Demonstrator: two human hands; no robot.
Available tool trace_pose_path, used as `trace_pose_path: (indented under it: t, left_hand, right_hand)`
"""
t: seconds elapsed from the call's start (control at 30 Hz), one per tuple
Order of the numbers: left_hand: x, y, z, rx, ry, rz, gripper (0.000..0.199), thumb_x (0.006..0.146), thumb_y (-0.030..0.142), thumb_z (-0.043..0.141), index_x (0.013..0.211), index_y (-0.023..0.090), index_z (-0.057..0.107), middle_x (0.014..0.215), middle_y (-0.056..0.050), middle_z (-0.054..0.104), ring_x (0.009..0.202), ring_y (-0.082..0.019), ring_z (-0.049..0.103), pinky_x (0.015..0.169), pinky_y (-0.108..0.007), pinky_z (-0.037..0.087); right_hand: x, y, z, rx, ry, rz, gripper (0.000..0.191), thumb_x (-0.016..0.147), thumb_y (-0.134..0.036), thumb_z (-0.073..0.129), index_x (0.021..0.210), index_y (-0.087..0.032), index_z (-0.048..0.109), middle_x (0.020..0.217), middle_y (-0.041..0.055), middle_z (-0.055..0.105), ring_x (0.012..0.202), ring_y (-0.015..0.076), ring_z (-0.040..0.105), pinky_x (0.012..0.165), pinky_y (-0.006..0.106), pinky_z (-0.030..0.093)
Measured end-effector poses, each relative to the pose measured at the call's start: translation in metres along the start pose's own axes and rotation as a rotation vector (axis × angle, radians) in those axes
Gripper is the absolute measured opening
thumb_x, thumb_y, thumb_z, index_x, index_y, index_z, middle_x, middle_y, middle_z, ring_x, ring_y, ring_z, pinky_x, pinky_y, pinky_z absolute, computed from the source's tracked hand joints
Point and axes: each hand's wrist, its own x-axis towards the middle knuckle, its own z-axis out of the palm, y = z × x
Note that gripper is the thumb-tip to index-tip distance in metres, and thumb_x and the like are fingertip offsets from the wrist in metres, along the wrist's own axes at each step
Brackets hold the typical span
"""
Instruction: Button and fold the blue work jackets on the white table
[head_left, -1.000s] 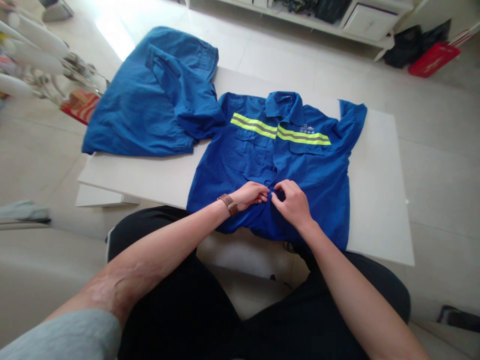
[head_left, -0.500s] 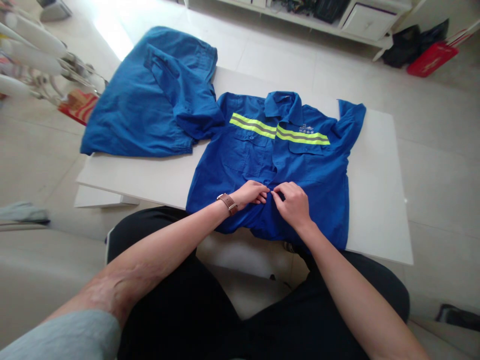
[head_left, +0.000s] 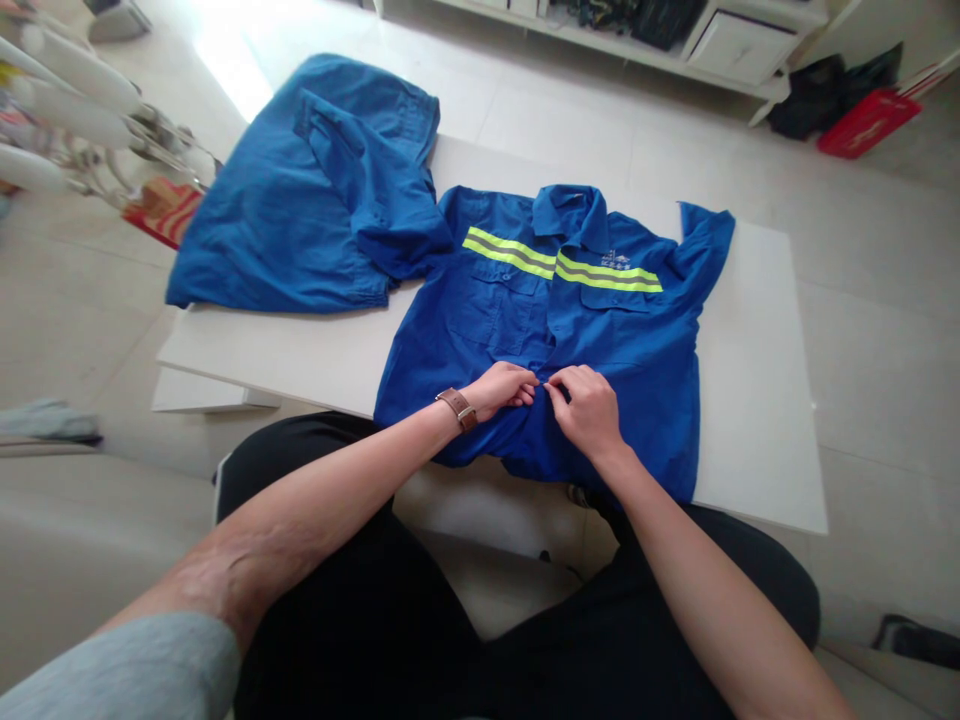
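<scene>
A blue work shirt (head_left: 622,340) with a yellow and grey reflective band lies front up on the white table, its collar pointing away from me. My left hand (head_left: 504,388), below a brown watch strap, pinches the shirt's front opening low down. Close beside it, my right hand (head_left: 589,400) is closed in a pinch on the other side of the same opening. The fingertips of both hands almost meet there. Whether a button sits between them is too small to tell.
Another blue garment (head_left: 300,200) lies bunched on the left part of the white table (head_left: 765,400). Behind the table stands a white shelf unit (head_left: 742,45), with a red bag (head_left: 870,122) on the floor near it. A white rack (head_left: 82,105) stands at far left.
Both hands stay at the same spot on the shirt front, with only a very slight shift of the fingers. The whole view has moved a little.
</scene>
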Motion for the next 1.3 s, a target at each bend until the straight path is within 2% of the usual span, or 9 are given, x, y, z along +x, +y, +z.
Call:
trace_pose_path:
  t: [0.23,0.43,0.83,1.1,1.3]
  left_hand:
    - [-0.0014,-0.0004,0.0010,-0.061,0.017,-0.013,0.022,0.093,0.010,0.062,0.071,0.011,0.065,0.063,-0.001,0.064,0.051,-0.006,0.060,0.053,-0.017,0.045]
    - [-0.0005,0.0009,0.0014,-0.029,0.009,0.035,0.023,0.092,0.007,0.060,0.070,0.010,0.064,0.063,-0.002,0.064,0.051,-0.005,0.059,0.053,-0.016,0.045]
    - [-0.0002,0.0006,-0.0011,0.028,-0.025,0.085,0.014,0.087,0.011,0.066,0.073,0.011,0.065,0.072,-0.002,0.068,0.056,-0.005,0.061,0.053,-0.015,0.043]
    - [0.0041,-0.0016,-0.0018,0.043,-0.009,0.100,0.016,0.087,0.009,0.067,0.072,0.012,0.065,0.067,-0.001,0.066,0.055,-0.004,0.058,0.054,-0.015,0.043]
    - [0.0035,-0.0017,-0.0014,0.033,-0.006,0.087,0.017,0.088,0.008,0.066,0.072,0.012,0.066,0.067,-0.001,0.065,0.055,-0.004,0.057,0.055,-0.015,0.043]
  right_hand:
    - [0.0003,0.0003,0.0007,0.003,-0.029,-0.011,0.016,0.099,-0.021,0.055,0.085,-0.021,0.064,0.092,0.0081,0.072,0.091,0.0257,0.062,0.080,0.039,0.041]
    - [-0.0003,-0.0010,0.0023,-0.015,0.012,0.074,0.012,0.099,-0.025,0.058,0.090,-0.020,0.065,0.092,0.0067,0.072,0.093,0.0254,0.062,0.083,0.038,0.040]
    - [-0.0005,-0.0018,0.0052,0.001,0.023,0.092,0.013,0.100,-0.025,0.055,0.091,-0.020,0.063,0.092,0.0064,0.071,0.092,0.0246,0.063,0.082,0.037,0.039]
    - [-0.0009,-0.0030,0.0055,-0.005,0.047,0.133,0.013,0.100,-0.028,0.056,0.094,-0.020,0.064,0.095,0.0075,0.073,0.094,0.0253,0.065,0.083,0.037,0.040]
    - [-0.0010,-0.0013,0.0054,0.016,0.052,0.113,0.016,0.100,-0.026,0.056,0.089,-0.021,0.066,0.092,0.0065,0.073,0.092,0.0251,0.065,0.082,0.037,0.040]
